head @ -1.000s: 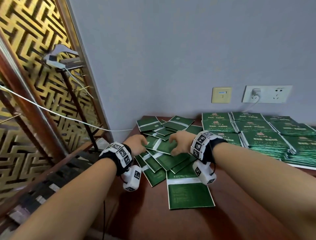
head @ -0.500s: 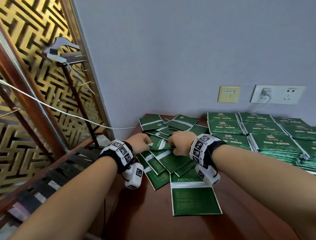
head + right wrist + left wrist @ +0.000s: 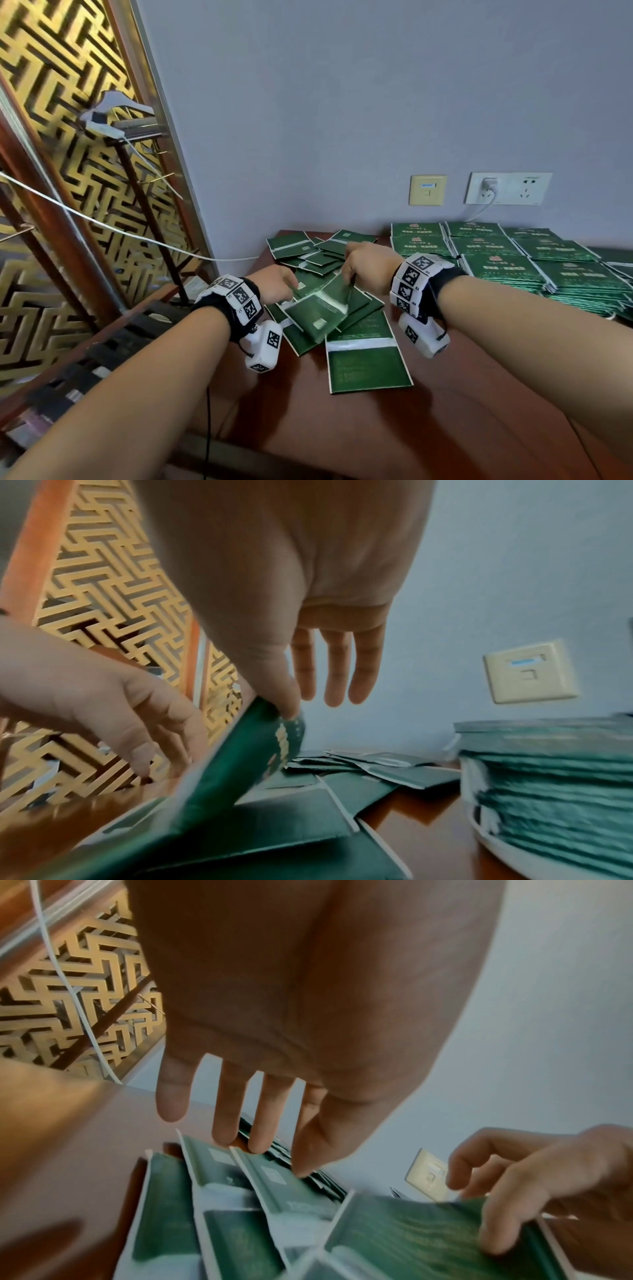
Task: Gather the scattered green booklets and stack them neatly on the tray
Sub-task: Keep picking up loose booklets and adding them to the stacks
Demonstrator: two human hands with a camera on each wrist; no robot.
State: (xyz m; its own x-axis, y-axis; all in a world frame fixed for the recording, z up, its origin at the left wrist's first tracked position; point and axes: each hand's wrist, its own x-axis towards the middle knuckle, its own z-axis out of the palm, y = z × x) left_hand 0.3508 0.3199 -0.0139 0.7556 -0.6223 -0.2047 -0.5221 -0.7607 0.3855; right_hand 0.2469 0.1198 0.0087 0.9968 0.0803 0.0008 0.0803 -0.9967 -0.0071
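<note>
At the far left corner of the brown counter [image 3: 376, 428], loose green booklets [image 3: 308, 255] lie overlapping in a scattered heap. The right hand [image 3: 371, 262] pinches 1 raised booklet [image 3: 322, 310] by its upper edge, thumb on one face and a finger behind, so the booklet tilts up from the heap; the other 3 fingers [image 3: 337, 669] hang straight and free. The lifted booklet is blurred in every view, so its print cannot be read. The left hand [image 3: 277, 282] is spread with straight fingers, and its fingertips [image 3: 255, 1139] reach down to the top edges of the booklets lying in front of it; whether they press or only touch cannot be told. Nearest the person, 1 flat booklet [image 3: 368, 365] lies apart from the others' overlap, with a white band across its upper part. To the right, stacked booklets [image 3: 507, 270] stand in neat rows on a white tray [image 3: 534, 859], whose rim shows only in the right wrist view. On the grey wall behind are a beige wall plate [image 3: 428, 190] and a white socket [image 3: 508, 188] with a plug in it. A gold lattice screen [image 3: 68, 154] stands at the left, with a white cable [image 3: 102, 222] running across it.
</note>
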